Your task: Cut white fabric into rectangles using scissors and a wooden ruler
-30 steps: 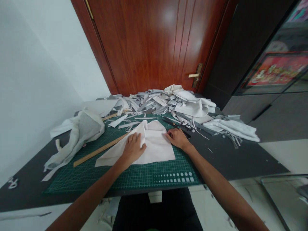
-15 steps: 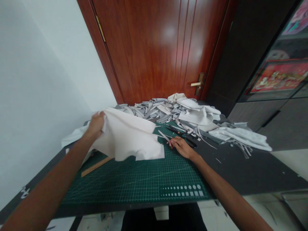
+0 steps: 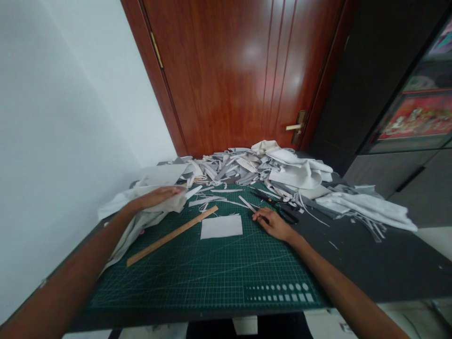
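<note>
Head view, right grip (image 3: 255, 216) pinched on a narrow white fabric strip (image 3: 246, 203), flat white fabric rectangle (image 3: 221, 227) just left of that grip, left grip (image 3: 169, 193) over crumpled off-white cloth (image 3: 172, 205), whether holding I can't tell

Mat (image 3: 197, 287) passable nearside; scissors (image 3: 270, 200) perhaps crowd right hand (image 3: 271, 222).

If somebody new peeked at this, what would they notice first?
Probably the big, shiny red-brown door, standing behind the table. Next might come the messy heap of grey and white scraps along the table's far side, in front of the door. Then the eye may drop to the small white patch lying flat on the green mat, nearer the person than the heap.
</note>
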A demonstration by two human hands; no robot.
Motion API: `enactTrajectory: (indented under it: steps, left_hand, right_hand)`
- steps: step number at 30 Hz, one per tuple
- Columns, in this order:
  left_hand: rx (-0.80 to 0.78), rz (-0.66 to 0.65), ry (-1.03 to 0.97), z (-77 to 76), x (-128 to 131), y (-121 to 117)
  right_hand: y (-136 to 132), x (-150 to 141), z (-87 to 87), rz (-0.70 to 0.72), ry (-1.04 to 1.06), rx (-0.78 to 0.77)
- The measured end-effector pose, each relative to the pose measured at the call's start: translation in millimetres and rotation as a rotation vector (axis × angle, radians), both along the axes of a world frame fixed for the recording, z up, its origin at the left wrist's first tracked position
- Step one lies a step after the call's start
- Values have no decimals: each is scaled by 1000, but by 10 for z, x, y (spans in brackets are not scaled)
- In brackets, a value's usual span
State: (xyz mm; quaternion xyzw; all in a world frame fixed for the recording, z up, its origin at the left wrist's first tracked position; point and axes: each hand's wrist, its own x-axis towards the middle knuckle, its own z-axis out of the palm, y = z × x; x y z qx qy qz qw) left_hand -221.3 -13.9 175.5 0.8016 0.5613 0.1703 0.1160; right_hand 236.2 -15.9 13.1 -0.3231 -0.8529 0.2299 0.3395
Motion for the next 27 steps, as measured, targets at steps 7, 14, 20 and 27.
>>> enactTrajectory:
  steps: [7,14,20,27]
  left_hand:
    - [-56,235,-74,-251,26,690]
    - [-13,411,17,-427,-239,1082]
    - [48,515,60,-633,-381,1323]
    - [129,583,84,-687,-508,1434]
  right_hand:
    - [52,45,-6,-33,52,14]
    - [64,94,25,-66,58,69]
    - [34,104,69,-59,35,100]
    - [-71,29,90,-97,40,92]
